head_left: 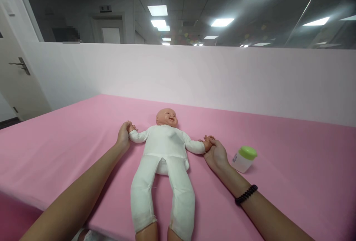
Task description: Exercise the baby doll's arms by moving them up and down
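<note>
A baby doll [165,142] in a white cloth suit lies on its back, head toward the wall and legs toward me. Its arms are spread out to both sides. My left hand [123,134] is closed around the doll's hand at the left. On the other side, my right hand [217,154] grips the doll's other hand, whose small fingers show above my thumb. A black coiled band circles my right wrist. Just right of that hand stands a clear plastic container [244,158] with a green lid, slightly tilted in view.
Everything rests on a pink padded surface [292,174], whose front edge shows at the lower left. A white wall [194,77] borders its far side, with a dark reflecting window [183,10] above. A door [16,70] with a metal handle is at the left.
</note>
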`<state>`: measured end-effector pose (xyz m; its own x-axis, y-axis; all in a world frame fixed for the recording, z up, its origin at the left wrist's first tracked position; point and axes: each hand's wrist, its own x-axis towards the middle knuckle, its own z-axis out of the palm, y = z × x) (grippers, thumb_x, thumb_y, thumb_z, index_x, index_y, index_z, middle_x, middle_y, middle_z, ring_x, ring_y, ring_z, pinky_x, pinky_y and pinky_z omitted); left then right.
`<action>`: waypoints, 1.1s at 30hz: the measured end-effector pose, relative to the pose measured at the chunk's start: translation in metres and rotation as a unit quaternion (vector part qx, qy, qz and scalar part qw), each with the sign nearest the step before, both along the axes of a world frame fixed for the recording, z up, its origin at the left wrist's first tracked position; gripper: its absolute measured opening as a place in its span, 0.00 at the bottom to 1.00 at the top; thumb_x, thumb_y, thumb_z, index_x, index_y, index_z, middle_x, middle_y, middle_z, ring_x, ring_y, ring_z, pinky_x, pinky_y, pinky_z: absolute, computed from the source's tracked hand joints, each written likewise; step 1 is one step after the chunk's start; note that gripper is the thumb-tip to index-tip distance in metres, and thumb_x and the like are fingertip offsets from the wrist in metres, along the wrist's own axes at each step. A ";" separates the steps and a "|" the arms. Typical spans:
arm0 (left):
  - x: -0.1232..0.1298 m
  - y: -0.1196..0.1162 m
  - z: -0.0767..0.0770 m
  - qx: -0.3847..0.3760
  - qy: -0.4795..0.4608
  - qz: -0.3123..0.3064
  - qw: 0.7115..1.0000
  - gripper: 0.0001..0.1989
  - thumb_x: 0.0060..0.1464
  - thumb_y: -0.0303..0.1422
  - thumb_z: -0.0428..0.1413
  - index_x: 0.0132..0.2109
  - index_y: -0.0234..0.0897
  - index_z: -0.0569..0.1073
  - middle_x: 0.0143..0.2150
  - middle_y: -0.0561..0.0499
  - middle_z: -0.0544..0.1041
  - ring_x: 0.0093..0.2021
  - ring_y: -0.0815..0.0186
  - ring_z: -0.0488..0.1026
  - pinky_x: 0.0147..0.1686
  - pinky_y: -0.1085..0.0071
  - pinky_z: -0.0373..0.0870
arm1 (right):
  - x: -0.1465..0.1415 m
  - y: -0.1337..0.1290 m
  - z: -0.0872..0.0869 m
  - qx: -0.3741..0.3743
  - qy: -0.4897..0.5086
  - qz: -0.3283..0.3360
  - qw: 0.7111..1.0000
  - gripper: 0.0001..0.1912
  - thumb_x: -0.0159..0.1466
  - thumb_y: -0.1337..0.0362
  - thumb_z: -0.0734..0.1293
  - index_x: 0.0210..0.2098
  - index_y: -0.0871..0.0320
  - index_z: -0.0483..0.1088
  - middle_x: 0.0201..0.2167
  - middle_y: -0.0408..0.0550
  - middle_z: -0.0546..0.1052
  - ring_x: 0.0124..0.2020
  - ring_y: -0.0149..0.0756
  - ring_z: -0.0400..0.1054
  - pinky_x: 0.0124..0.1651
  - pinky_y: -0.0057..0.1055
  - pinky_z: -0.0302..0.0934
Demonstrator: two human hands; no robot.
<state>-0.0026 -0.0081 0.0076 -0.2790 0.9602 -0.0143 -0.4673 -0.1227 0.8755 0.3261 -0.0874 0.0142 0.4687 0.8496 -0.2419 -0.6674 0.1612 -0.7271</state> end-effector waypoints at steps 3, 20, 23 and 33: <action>0.000 0.001 -0.001 0.004 0.030 0.003 1.000 0.13 0.44 0.42 0.58 0.32 0.39 0.66 0.28 0.55 0.70 0.28 0.67 0.72 0.31 0.70 0.71 | -0.001 -0.001 0.001 0.004 -0.004 -0.003 1.000 0.05 0.61 0.72 0.62 0.31 0.56 0.65 0.34 0.39 0.74 0.31 0.32 0.72 0.32 0.29 0.70; -0.001 0.001 -0.001 0.008 0.012 -0.003 1.000 0.11 0.44 0.40 0.56 0.32 0.39 0.66 0.28 0.56 0.70 0.29 0.67 0.72 0.32 0.70 0.70 | 0.000 0.000 0.000 0.003 0.006 -0.001 1.000 0.06 0.62 0.72 0.60 0.31 0.56 0.65 0.33 0.40 0.75 0.30 0.32 0.72 0.32 0.30 0.70; -0.001 0.002 -0.002 0.011 0.036 0.004 0.999 0.12 0.46 0.42 0.57 0.32 0.39 0.65 0.28 0.55 0.70 0.29 0.67 0.72 0.31 0.70 0.70 | 0.001 0.001 -0.001 0.006 0.001 0.003 1.000 0.05 0.61 0.71 0.61 0.31 0.56 0.65 0.33 0.39 0.74 0.30 0.32 0.72 0.31 0.29 0.70; 0.001 0.001 -0.002 -0.015 0.003 0.033 0.999 0.10 0.47 0.41 0.54 0.33 0.40 0.67 0.31 0.52 0.72 0.31 0.64 0.74 0.31 0.68 0.71 | 0.003 0.002 -0.004 0.018 -0.003 0.001 1.000 0.04 0.57 0.70 0.63 0.31 0.55 0.64 0.36 0.40 0.73 0.33 0.33 0.72 0.32 0.29 0.71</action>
<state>-0.0014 -0.0074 0.0059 -0.3422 0.9387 -0.0419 -0.4541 -0.1262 0.8820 0.3288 -0.0859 0.0102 0.4681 0.8589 -0.2076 -0.6631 0.1862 -0.7250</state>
